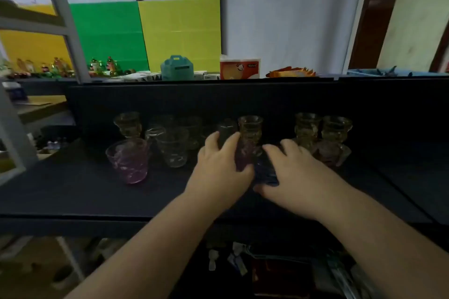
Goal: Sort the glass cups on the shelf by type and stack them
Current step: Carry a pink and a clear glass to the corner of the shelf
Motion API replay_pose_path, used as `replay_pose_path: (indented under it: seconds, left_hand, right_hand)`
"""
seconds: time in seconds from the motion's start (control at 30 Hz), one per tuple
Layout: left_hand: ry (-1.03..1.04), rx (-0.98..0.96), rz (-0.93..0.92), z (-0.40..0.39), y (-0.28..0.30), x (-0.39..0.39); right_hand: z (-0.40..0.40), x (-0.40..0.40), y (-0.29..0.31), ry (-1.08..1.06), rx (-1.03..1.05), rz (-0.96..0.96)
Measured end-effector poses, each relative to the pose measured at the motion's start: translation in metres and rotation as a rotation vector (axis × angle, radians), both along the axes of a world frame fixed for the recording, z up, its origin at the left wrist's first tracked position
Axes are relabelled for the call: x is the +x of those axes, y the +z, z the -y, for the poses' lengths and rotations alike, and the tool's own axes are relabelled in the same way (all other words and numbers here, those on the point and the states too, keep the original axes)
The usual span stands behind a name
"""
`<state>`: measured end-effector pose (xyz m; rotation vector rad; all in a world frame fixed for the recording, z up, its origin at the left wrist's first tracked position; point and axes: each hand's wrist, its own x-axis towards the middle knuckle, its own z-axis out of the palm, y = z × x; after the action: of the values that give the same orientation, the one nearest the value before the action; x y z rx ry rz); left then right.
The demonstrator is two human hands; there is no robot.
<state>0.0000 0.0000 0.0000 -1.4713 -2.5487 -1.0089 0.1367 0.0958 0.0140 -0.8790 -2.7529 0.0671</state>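
Several glass cups stand on a dark shelf. My left hand grips a tall stack of amber and purple cups at the shelf's middle. Right beside it my right hand holds a dark blue cup low on the shelf. Two more amber-topped stacks stand to the right. On the left are a pink cup, a group of clear cups and an amber cup at the back.
The shelf's top ledge carries a teal box, an orange-and-white box, small bottles and coloured boards. A grey frame post stands at the left. Clutter lies below the shelf.
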Motion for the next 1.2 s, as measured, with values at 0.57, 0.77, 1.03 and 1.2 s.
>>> replay_pose_path:
  seconds: [0.57,0.77,1.03,1.2]
  left_hand:
    - [-0.106,0.282,0.004,0.005,-0.034,-0.049]
    - [-0.221,0.397,0.014,0.019,0.003,-0.034]
    - [-0.439,0.436,0.102,-0.033,0.024,0.074]
    - [-0.493,0.420,0.166,-0.096,0.009,0.174]
  right_hand:
    - [0.011,-0.004,-0.016,-0.214,-0.158,-0.426]
    - [0.028,0.045,0.002,-0.267,-0.223,-0.680]
    - [0.010,0.181,0.006,-0.419,-0.203,-0.907]
    - [-0.036,0.291,-0.012,-0.504,-0.140,-0.980]
